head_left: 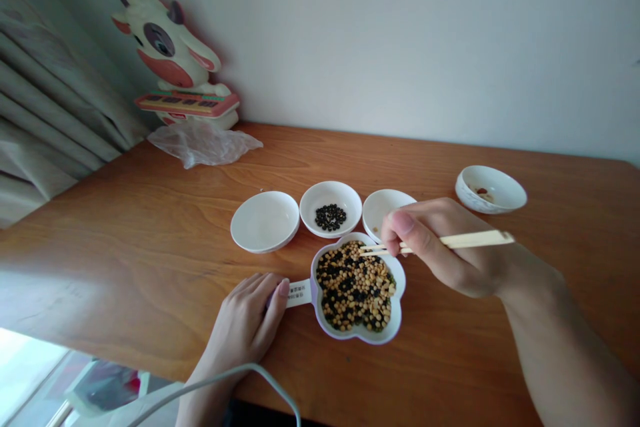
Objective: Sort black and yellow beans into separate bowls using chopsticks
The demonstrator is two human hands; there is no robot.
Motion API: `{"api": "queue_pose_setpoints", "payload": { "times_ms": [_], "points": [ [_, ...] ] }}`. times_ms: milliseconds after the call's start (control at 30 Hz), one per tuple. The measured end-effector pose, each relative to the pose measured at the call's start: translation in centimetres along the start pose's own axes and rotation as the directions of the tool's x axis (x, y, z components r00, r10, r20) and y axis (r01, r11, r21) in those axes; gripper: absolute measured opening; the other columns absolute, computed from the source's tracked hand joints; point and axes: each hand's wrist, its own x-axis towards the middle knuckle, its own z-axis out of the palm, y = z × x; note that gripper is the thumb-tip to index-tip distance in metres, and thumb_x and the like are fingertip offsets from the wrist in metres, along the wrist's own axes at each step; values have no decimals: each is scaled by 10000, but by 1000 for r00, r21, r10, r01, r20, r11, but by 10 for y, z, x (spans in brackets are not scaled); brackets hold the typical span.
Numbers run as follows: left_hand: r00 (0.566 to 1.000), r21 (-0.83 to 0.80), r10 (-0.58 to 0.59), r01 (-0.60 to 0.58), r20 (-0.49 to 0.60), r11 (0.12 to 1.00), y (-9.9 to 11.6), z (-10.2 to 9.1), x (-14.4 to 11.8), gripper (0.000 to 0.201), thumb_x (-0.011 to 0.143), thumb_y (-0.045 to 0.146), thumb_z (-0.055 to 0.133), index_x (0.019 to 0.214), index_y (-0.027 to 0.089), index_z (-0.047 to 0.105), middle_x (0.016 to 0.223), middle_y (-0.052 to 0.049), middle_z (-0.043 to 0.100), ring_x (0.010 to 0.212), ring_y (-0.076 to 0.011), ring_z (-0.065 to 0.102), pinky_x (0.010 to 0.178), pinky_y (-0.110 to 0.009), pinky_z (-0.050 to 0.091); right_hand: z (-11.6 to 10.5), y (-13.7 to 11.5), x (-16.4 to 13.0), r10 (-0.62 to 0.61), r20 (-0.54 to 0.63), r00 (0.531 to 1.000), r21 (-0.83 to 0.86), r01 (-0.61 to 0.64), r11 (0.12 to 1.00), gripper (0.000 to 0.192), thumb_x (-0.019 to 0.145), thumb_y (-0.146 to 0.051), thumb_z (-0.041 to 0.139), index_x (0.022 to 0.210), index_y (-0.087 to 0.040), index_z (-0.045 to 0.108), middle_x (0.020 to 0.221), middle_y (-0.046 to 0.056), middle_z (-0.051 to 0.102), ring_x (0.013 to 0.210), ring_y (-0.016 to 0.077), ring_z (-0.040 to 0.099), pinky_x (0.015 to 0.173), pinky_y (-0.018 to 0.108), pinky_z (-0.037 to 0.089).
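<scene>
A flower-shaped white bowl (358, 333) sits near the front edge of the wooden bench (150, 260), heaped with mixed yellow and black beans (354, 285). Its short handle (299, 293) sticks out toward nine o'clock and carries a small label with dark print too fine to read. The left hand (245, 327) lies there, fingers released and flat, thumb resting on the handle. The right hand (443, 243) comes in from three o'clock, its fingers grasping a pair of pale wooden chopsticks (465, 240) whose tips reach the bowl's rim at about one o'clock; whether they pinch a bean I cannot tell. Just beyond the bowl, from ten to one o'clock, three small white dishes stand in a row: an empty dish (265, 221), a middle dish (331, 208) with a little cluster of black beans (331, 217), and a third dish (387, 207) partly hidden behind the right hand. Well apart at two o'clock a patterned bowl (491, 189) shows a few reddish bits. Far off at eleven o'clock a cartoon cow figure (173, 57) stands against the wall over a crumpled clear plastic bag (203, 143).
</scene>
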Motion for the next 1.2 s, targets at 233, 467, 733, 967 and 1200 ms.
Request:
{"api": "queue_pose_setpoints", "payload": {
  "times_ms": [233,467,733,967,1200],
  "points": [
    [1000,0,-5,5,12,1000,-1,0,0,345,1118,371,383,856,240,564,835,-32,673,763,-216,619,738,-336,452,-26,-5,-16,14,-217,976,11,-12,1000,640,1083,-622,265,754,-244,663,670,30,631,625,179,560,653,374,378],
    [999,-11,-22,23,28,1000,-1,2,0,361,1123,380,369,855,233,560,837,-29,660,772,-212,609,756,-341,443,-38,6,-22,123,-295,948,-66,-148,987,682,1056,-677,263,767,-246,705,752,61,692,709,213,621,691,381,405],
    [1000,-2,-17,17,17,1000,-2,1,-1,355,1120,372,377,847,235,558,826,-27,659,760,-211,615,749,-338,447,-40,21,-24,151,-247,957,-36,-165,986,667,1059,-673,266,793,-241,699,767,50,705,702,199,637,663,369,413],
    [1000,2,-6,6,0,1000,-3,2,0,343,1116,371,390,853,239,566,829,-29,669,759,-214,620,741,-337,454,-40,26,-22,157,-217,963,-50,-171,984,650,1077,-641,240,828,-239,687,771,50,702,713,193,634,648,367,408],
    [1000,2,-10,10,8,1000,-1,1,0,349,1118,373,385,843,237,552,820,-27,664,749,-209,613,740,-337,451,-32,19,-17,177,-161,971,-63,-189,980,629,1078,-634,284,788,-239,678,729,29,691,681,178,625,687,351,427]
  ]
}}
